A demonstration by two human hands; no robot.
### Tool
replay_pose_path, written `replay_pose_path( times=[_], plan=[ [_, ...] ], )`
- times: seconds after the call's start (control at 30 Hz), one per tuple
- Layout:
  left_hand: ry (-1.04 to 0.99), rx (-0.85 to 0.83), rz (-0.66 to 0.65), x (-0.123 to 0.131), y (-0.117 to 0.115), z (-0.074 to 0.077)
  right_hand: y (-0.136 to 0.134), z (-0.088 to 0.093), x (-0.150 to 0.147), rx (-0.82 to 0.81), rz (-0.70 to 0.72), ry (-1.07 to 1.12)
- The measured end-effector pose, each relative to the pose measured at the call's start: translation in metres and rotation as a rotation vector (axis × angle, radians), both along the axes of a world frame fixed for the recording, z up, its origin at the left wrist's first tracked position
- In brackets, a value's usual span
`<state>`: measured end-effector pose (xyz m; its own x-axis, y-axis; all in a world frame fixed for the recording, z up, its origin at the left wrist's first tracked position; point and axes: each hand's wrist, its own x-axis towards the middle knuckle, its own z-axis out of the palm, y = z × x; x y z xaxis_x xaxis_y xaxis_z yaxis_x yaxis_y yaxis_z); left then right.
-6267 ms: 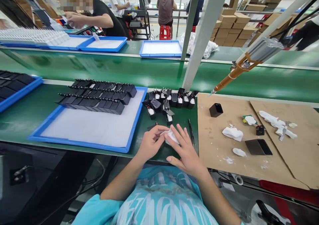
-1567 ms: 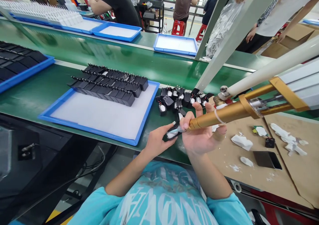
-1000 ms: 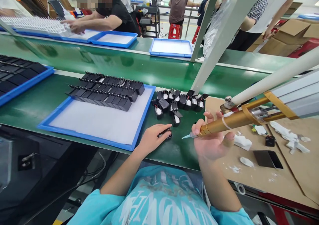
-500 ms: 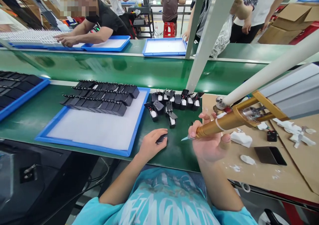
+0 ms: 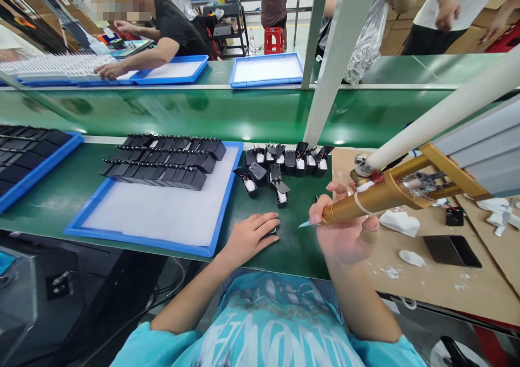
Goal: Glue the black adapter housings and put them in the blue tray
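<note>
My left hand (image 5: 248, 237) lies on the green table with its fingers curled over a small black part (image 5: 271, 230), pressing it down. My right hand (image 5: 345, 229) is closed round the gold barrel of a dispensing gun (image 5: 377, 196), whose thin tip points left, a short way right of the black part. A white tube runs up from the gun to the upper right. Several open black housings (image 5: 284, 164) with white insides stand in a cluster just beyond my hands.
A blue tray (image 5: 158, 237) with rows of black housings (image 5: 162, 158) sits to the left. Brown cardboard (image 5: 406, 280) on the right bears white paste blobs and small black pieces. A slanted white post (image 5: 325, 96) rises behind the cluster. Other people work beyond the green conveyor.
The gun's tip has drawn away from the black part, and my left hand has set the part down on the table and covers it. In the last half second little has moved.
</note>
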<state>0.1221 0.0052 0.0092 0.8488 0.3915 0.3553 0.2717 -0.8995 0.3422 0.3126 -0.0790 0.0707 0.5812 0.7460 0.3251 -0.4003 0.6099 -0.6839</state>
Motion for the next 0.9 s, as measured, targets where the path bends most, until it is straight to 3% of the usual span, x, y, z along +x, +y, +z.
replay_pose_path(
  times=[0.17, 0.33, 0.57, 0.77, 0.9],
  plan=[
    [0.057, 0.177, 0.014, 0.0017, -0.0017, -0.0011, -0.0004, 0.0004, 0.0010, -0.008, 0.006, 0.003],
    [0.138, 0.233, 0.015, 0.0011, 0.0000, 0.0014, 0.0004, 0.0006, 0.0019, -0.019, -0.008, 0.010],
    [0.009, 0.159, -0.027, -0.0001, -0.0013, -0.0012, -0.0004, -0.0020, 0.0032, -0.037, -0.018, 0.036],
    [0.242, 0.115, 0.049, 0.0004, -0.0048, 0.0018, -0.0006, -0.0024, 0.0037, -0.053, -0.049, 0.050],
    [0.245, 0.044, 0.057, -0.0007, -0.0054, 0.0059, -0.0005, -0.0027, 0.0034, -0.063, -0.055, 0.034]
  ],
)
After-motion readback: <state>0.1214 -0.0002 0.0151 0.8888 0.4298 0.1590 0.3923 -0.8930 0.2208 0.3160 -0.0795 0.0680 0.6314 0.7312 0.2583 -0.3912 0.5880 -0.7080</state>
